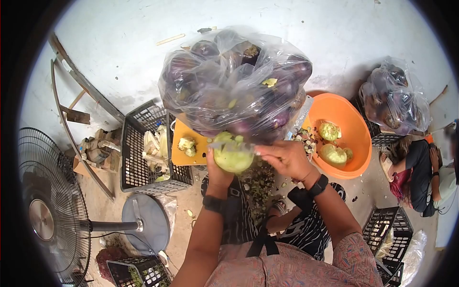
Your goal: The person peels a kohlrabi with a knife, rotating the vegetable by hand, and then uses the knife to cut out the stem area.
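Note:
My left hand [219, 170] is wrapped round the left side of a pale green, partly peeled round vegetable [234, 158]. In my right hand [289, 160] is a blade [236, 146], blurred, lying across the vegetable's upper part. Just beyond my hands stands a large clear plastic bag of purple vegetables [234, 91]. Left of my left hand, an orange board [178, 158] bears a pale cut piece [187, 146]. To the right, an orange basin [358, 143] holds several pale green peeled vegetables [333, 155].
A black crate [130, 167] with pale husks and a fan [52, 215] are at left. Peelings [257, 186] litter the floor between my legs. At right are another plastic bag [394, 98], a seated person [420, 177] and a black crate [389, 229].

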Tool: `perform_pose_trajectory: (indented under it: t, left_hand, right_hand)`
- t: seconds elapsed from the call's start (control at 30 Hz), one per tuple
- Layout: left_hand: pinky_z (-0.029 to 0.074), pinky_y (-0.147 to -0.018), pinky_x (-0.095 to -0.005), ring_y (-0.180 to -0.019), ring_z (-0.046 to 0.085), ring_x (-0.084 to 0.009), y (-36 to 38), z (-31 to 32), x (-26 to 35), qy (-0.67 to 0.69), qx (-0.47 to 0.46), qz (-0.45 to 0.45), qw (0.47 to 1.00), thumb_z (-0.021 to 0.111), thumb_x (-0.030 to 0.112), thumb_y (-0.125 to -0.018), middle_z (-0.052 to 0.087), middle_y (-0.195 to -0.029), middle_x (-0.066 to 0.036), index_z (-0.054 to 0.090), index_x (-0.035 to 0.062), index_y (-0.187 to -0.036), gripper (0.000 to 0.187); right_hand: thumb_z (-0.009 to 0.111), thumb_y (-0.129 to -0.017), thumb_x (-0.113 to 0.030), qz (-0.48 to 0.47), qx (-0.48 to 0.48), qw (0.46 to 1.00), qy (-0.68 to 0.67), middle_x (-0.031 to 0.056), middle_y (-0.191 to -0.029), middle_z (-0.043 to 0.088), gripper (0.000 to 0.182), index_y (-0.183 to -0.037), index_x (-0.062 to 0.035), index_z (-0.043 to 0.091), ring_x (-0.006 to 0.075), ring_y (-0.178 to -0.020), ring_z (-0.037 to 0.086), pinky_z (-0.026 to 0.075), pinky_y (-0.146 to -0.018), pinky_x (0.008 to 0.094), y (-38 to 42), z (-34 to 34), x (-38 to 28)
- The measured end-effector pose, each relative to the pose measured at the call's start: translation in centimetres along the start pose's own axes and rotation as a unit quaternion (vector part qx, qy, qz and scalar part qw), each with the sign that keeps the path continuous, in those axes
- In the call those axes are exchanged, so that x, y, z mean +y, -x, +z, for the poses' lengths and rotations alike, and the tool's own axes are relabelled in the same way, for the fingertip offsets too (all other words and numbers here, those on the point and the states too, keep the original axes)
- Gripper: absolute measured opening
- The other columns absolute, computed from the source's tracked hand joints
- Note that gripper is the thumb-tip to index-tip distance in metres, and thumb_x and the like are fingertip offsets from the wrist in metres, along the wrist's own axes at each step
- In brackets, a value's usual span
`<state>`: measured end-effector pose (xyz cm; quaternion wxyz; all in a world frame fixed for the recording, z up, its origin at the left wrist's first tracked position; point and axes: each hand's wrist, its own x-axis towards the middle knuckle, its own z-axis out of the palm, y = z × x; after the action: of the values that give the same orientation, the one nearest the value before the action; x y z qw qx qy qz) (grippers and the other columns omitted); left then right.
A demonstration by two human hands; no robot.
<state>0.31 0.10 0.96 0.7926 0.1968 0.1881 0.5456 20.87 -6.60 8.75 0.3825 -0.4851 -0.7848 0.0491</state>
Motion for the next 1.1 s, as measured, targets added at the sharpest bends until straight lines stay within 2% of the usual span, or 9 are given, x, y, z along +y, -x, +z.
perform_pose_trajectory:
  t: [0.13,0.3,0.4,0.73,0.8,0.87,0.93,1.03,1.1]
  left_hand:
    - [0.040,-0.101,-0.0452,-0.116,0.052,-0.0300,-0.2,-0.3,-0.1,-0.024,0.001,0.007,1.000,0.030,0.056,-0.095,0.053,-0.128,-0.013,0.045,0.0061,-0.133,0.064]
    - [0.040,-0.101,-0.0436,-0.117,0.052,-0.0290,-0.2,-0.4,-0.4,-0.017,-0.008,0.008,1.000,0.031,0.058,-0.095,0.053,-0.129,-0.013,0.045,0.0052,-0.133,0.066]
    - [0.040,-0.101,-0.0422,-0.117,0.052,-0.0282,0.0,-0.1,-0.6,-0.030,0.006,0.013,0.999,0.032,0.059,-0.095,0.053,-0.129,-0.012,0.044,0.0045,-0.133,0.068]
    - [0.038,-0.103,-0.0407,-0.119,0.050,-0.0265,0.6,0.9,-1.2,-0.037,-0.007,0.007,0.999,0.031,0.058,-0.096,0.053,-0.130,-0.010,0.043,0.0054,-0.134,0.066]
    - [0.038,-0.103,-0.0407,-0.119,0.050,-0.0264,0.5,1.0,-1.3,-0.020,-0.001,0.002,1.000,0.030,0.058,-0.097,0.052,-0.130,-0.010,0.043,0.0059,-0.134,0.065]
    - [0.038,-0.103,-0.0407,-0.119,0.050,-0.0263,0.3,0.9,-1.5,-0.004,0.006,-0.004,1.000,0.029,0.057,-0.097,0.052,-0.131,-0.010,0.043,0.0063,-0.134,0.064]
    - [0.039,-0.103,-0.0412,-0.120,0.050,-0.0266,0.0,0.8,-1.6,-0.070,0.000,0.019,0.997,0.027,0.057,-0.097,0.050,-0.132,-0.010,0.041,0.0072,-0.136,0.064]
    - [0.039,-0.103,-0.0415,-0.121,0.049,-0.0269,0.7,1.3,-1.6,-0.082,-0.020,0.029,0.996,0.025,0.055,-0.098,0.049,-0.134,-0.010,0.040,0.0077,-0.137,0.063]
    - [0.038,-0.103,-0.0415,-0.122,0.048,-0.0268,0.6,1.7,-1.4,-0.057,-0.015,0.019,0.998,0.024,0.055,-0.098,0.049,-0.134,-0.010,0.039,0.0076,-0.138,0.063]
  right_hand:
    - [0.068,-0.080,-0.026,0.026,0.087,0.996,-0.020,0.0042,-0.067,0.059,0.025,-0.105,-0.0249,0.071,0.0236,-0.057,0.058,0.045,-0.051,0.0343,1.0,-0.2,1.5]
    - [0.070,-0.077,-0.023,0.047,0.029,0.998,0.010,0.0024,-0.061,0.053,0.028,-0.106,-0.0249,0.070,0.0231,-0.053,0.055,0.044,-0.049,0.0354,3.0,-0.3,-1.8]
    - [0.071,-0.076,-0.020,-0.030,0.048,0.998,0.034,0.0013,-0.056,0.046,0.029,-0.104,-0.0256,0.070,0.0203,-0.047,0.049,0.039,-0.044,0.0349,3.3,0.5,-3.2]
    - [0.070,-0.075,-0.012,-0.023,0.088,0.992,0.087,0.0009,-0.055,0.039,0.031,-0.104,-0.0215,0.070,0.0184,-0.044,0.045,0.035,-0.040,0.0331,4.3,2.2,-5.2]
    - [0.072,-0.076,-0.012,-0.005,0.072,0.991,0.113,0.0006,-0.058,0.047,0.034,-0.109,-0.0200,0.070,0.0181,-0.047,0.049,0.041,-0.044,0.0317,4.2,2.2,-5.5]
    - [0.072,-0.075,-0.012,0.004,0.079,0.991,0.111,0.0011,-0.058,0.047,0.035,-0.110,-0.0192,0.070,0.0189,-0.047,0.048,0.041,-0.044,0.0325,4.2,2.6,-5.4]
    - [0.073,-0.075,-0.012,0.013,0.086,0.990,0.109,0.0015,-0.058,0.047,0.036,-0.110,-0.0183,0.070,0.0197,-0.047,0.048,0.041,-0.044,0.0332,4.0,2.8,-5.5]
    - [0.072,-0.077,-0.009,0.052,0.101,0.986,0.122,0.0039,-0.062,0.055,0.037,-0.113,-0.0134,0.069,0.0189,-0.048,0.050,0.043,-0.046,0.0314,2.9,2.7,-5.1]
    - [0.069,-0.080,-0.012,0.138,0.201,0.970,0.017,0.0078,-0.063,0.057,0.027,-0.107,-0.0137,0.070,0.0241,-0.051,0.053,0.042,-0.047,0.0347,2.5,2.9,-4.3]
